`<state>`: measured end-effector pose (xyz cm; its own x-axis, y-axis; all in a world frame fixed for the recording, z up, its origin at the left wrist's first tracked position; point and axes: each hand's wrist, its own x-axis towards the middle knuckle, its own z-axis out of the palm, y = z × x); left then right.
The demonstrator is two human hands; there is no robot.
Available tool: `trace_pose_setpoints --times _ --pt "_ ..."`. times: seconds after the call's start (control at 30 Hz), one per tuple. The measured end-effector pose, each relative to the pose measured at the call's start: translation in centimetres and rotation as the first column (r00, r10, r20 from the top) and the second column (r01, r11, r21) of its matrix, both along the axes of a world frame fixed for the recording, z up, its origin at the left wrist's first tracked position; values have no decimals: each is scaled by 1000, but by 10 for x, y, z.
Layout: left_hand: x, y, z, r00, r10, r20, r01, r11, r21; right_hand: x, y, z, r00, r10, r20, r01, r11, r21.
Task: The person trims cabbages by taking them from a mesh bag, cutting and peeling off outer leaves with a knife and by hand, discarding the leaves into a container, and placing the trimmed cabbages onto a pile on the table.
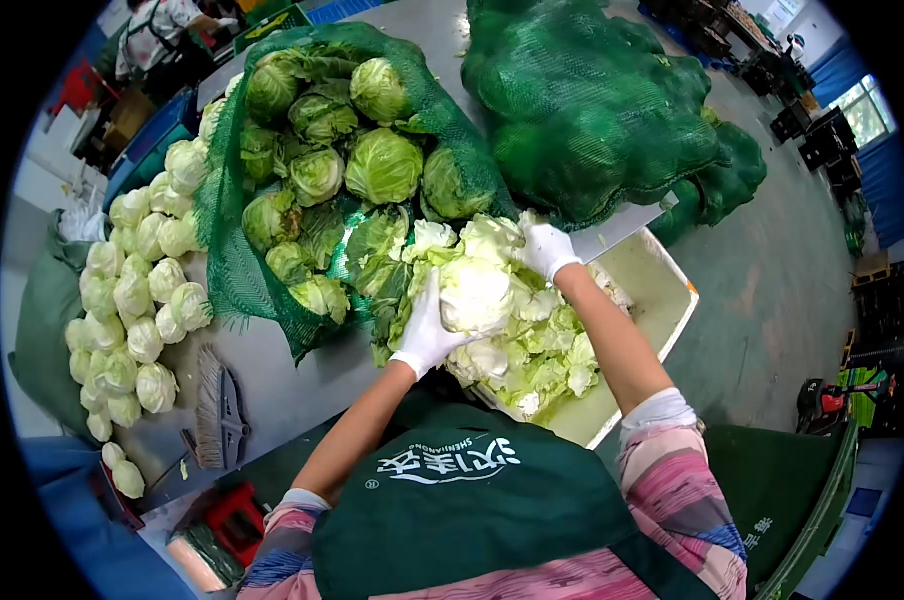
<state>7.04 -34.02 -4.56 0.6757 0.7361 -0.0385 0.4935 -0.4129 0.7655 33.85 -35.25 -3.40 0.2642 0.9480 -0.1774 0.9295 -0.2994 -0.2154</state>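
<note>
A pale, partly trimmed cabbage [475, 295] is between my gloved hands, over the heap of loose leaves. My left hand [429, 332] cups its left side, fingers wrapped against it. On the upper right, my right hand [545, 247] has its fingers closed around a leaf at the cabbage's edge. Loose leaves [557, 350] fill part of a white bin [662, 290] below and to the right. Behind my left hand lies an open green mesh sack [234, 262] with several untrimmed green cabbages [383, 166] inside.
Several trimmed cabbages [132, 295] are piled along the table's left side. A brush [217, 410] lies on the metal table [282, 385]. Full mesh sacks [602, 120] stand at the back right. A green bin [782, 490] is at lower right. Another person [162, 35] is at upper left.
</note>
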Motion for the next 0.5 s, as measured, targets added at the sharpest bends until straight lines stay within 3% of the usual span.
trace_pose_setpoints --times 0.03,0.07,0.13,0.17,0.23,0.3,0.33,0.37,0.47,0.5 --pt "-1 3 7 999 2 -52 4 993 115 -3 -5 0 997 -69 -28 70 997 23" --pt "3 4 12 999 1 -52 5 993 119 -7 -8 -2 993 -110 -31 111 994 20" --pt "17 8 47 970 -182 -164 233 895 381 -20 -12 6 986 -161 -47 162 987 14" --pt "19 12 43 967 -190 -172 242 895 374 -26 -16 11 983 -177 -49 179 983 43" --pt "28 23 36 906 -388 -171 422 863 279 -22 -27 4 977 -206 -52 210 975 74" --pt "24 29 37 908 -405 -102 417 865 280 4 -49 -28 836 -467 -289 509 856 91" --pt "20 31 36 940 -335 -59 339 914 221 14 -59 -40 785 -523 -332 573 817 66" --pt "14 31 33 966 -258 -25 259 954 149 33 -68 -63 734 -609 -301 614 784 -90" --pt "10 37 24 984 -178 1 175 966 188 29 -89 -30 736 -634 -236 649 760 -18" --pt "12 37 24 991 -132 -14 133 972 192 20 -93 -20 749 -617 -241 655 743 136"
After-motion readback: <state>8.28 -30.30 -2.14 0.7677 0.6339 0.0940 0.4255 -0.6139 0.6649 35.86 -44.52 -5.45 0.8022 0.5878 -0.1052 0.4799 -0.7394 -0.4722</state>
